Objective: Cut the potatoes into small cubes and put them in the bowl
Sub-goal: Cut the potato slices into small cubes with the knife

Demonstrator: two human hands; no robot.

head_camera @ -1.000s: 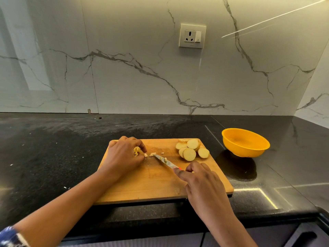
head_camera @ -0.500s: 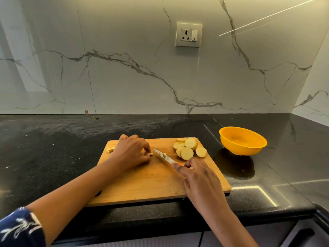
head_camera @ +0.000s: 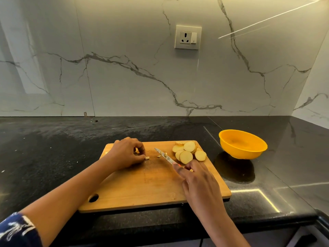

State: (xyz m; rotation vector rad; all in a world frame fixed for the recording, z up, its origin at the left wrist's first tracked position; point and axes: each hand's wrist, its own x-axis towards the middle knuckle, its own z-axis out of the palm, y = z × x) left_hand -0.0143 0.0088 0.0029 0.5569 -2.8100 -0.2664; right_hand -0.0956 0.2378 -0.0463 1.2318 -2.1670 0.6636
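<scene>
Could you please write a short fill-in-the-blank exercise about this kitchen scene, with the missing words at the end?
The right hand holds the ____ by its handle.
The round potato slices lie on the cutting board, on the side nearest the yellow ____.
The left hand grips small potato pieces, and the bowl contains ____ of them.
Missing words: knife; bowl; none.

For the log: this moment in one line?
left hand pinches potato bits | right hand grips knife | slices on board | bowl looks empty
</scene>
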